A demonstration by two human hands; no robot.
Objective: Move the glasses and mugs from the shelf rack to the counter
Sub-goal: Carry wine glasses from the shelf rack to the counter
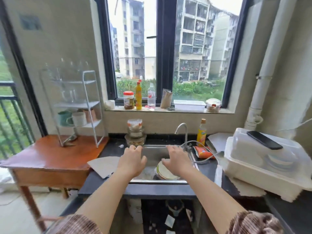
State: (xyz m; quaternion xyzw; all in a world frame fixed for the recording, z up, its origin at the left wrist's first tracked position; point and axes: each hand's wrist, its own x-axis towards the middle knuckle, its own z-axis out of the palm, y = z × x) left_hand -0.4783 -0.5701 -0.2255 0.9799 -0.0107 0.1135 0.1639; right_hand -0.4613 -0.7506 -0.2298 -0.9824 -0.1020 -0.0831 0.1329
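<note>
Both bare hands, left hand (132, 160) and right hand (177, 160), hover empty with fingers loosely curled over the steel sink (152, 153), well apart from the ceramic mugs (76, 118) and clear glasses (69, 95) on the white wire shelf rack (89, 105) far left.

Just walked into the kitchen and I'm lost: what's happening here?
A person stands at the steel sink, both bare hands held out over it and holding nothing: left hand, right hand. The white wire shelf rack on the wooden side table is still loaded, with clear glasses on an upper tier and mugs below. Nothing from it has reached the dark counter yet.
</note>
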